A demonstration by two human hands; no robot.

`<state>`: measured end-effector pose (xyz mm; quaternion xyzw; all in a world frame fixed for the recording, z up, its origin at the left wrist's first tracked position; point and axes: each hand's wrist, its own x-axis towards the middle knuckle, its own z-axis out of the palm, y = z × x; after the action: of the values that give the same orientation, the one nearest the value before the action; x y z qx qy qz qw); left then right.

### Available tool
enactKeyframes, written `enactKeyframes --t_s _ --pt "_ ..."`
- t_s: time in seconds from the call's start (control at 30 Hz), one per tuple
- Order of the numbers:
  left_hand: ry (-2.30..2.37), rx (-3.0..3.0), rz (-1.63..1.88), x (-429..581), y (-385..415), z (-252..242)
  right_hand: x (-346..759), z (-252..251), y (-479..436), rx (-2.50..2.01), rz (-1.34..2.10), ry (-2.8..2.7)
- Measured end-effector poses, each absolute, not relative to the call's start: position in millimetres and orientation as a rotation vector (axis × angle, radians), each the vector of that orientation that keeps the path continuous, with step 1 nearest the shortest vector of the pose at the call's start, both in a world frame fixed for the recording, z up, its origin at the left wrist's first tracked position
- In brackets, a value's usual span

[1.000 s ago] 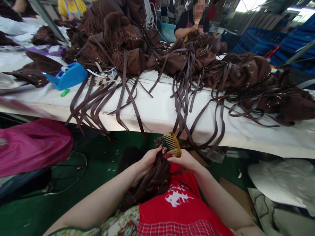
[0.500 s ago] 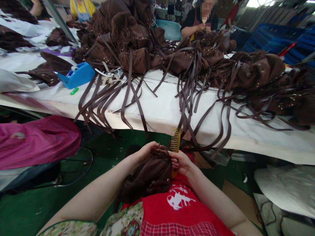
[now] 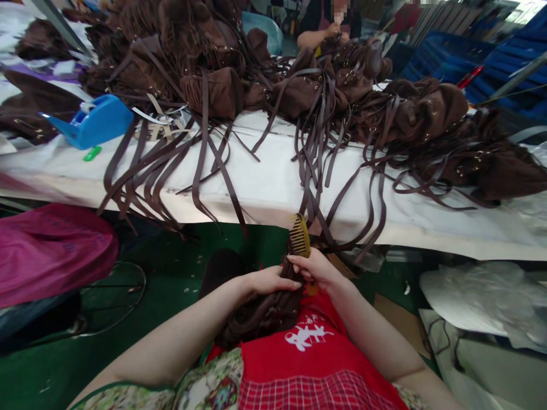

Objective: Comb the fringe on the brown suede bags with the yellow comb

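Note:
My left hand [image 3: 269, 281] lies over a bundle of brown fringed suede [image 3: 260, 313] on my lap, fingers pressed flat onto it. My right hand [image 3: 314, 267] is closed round the handle of a yellow-brown wide-toothed comb [image 3: 300, 235], whose teeth stand upright just above the fringe. Both hands meet in front of my red apron [image 3: 311, 353], below the table's front edge.
A white-covered table [image 3: 273, 182] carries heaps of brown suede bags [image 3: 213, 62] with long straps [image 3: 318, 165] hanging over the edge. A blue tape dispenser [image 3: 92, 121] sits at the left. A pink bag [image 3: 51, 250] lies on the green floor. Another person [image 3: 327, 25] works across the table.
My left hand has flattened and slid over the top of the fringe bundle. The comb has stayed upright in my right hand, shifting slightly left.

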<state>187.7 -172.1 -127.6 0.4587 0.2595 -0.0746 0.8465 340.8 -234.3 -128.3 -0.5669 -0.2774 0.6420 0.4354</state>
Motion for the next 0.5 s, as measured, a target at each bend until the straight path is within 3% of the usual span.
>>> enactKeyframes --t_s 0.17,0.27,0.4,0.5 --pt "0.618 0.759 -0.150 187.0 -172.1 -139.4 368.9 -125.5 -230.5 -1.589 1.582 -0.918" --pt "0.623 0.710 -0.141 180.5 -166.7 -144.2 385.4 -122.9 -240.0 -1.805 1.336 -0.986" --pt "0.628 0.675 -0.117 177.9 -166.9 -146.0 380.7 -114.4 -261.8 -1.922 0.928 -1.584" --pt "0.639 0.685 -0.096 183.3 -174.3 -144.8 362.5 -118.6 -270.9 -1.987 0.868 -2.003"
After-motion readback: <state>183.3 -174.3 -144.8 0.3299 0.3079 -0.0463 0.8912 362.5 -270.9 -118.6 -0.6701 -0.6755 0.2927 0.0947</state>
